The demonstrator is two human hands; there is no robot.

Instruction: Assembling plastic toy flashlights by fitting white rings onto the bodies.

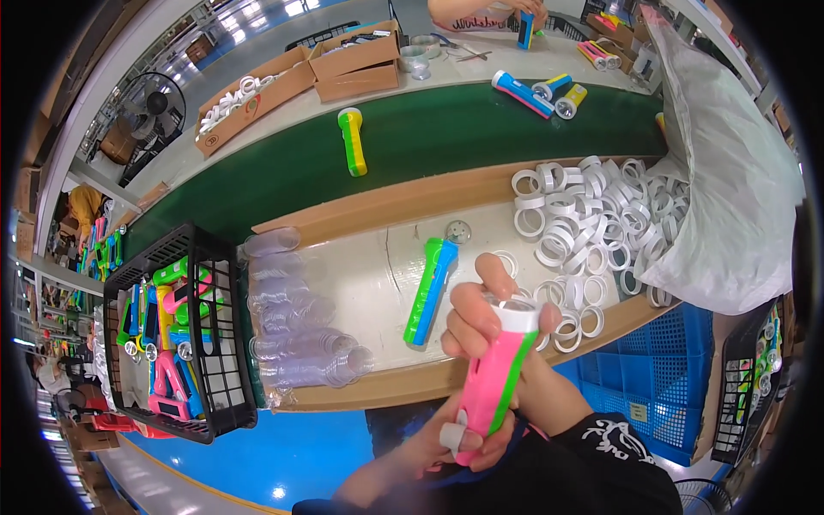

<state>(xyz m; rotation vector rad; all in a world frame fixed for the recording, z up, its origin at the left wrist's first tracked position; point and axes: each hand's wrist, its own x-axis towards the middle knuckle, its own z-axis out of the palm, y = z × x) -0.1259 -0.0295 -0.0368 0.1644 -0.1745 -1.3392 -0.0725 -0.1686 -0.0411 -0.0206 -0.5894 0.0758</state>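
A pink and green flashlight [493, 386] with a white ring [518, 320] around its head is held upright and tilted in front of me. My left hand [427, 442] is closed round its lower body; a pale wrap shows on one of that hand's digits. My right hand [472, 319] grips the head end, fingers and thumb on either side of the white ring. Just beyond lies a green and blue flashlight [429, 292] on the tray's white floor, with a small round reflector piece [457, 232] at its top end.
A cardboard-edged tray [386, 396] holds stacked clear discs [296, 309] at left and many white rings [584, 215] at right. Left stands a black crate [232, 343] of flashlights. Beyond runs a green belt [429, 120] carrying flashlights; another person's hand [530, 9] works across it. A white sack [730, 189] stands right.
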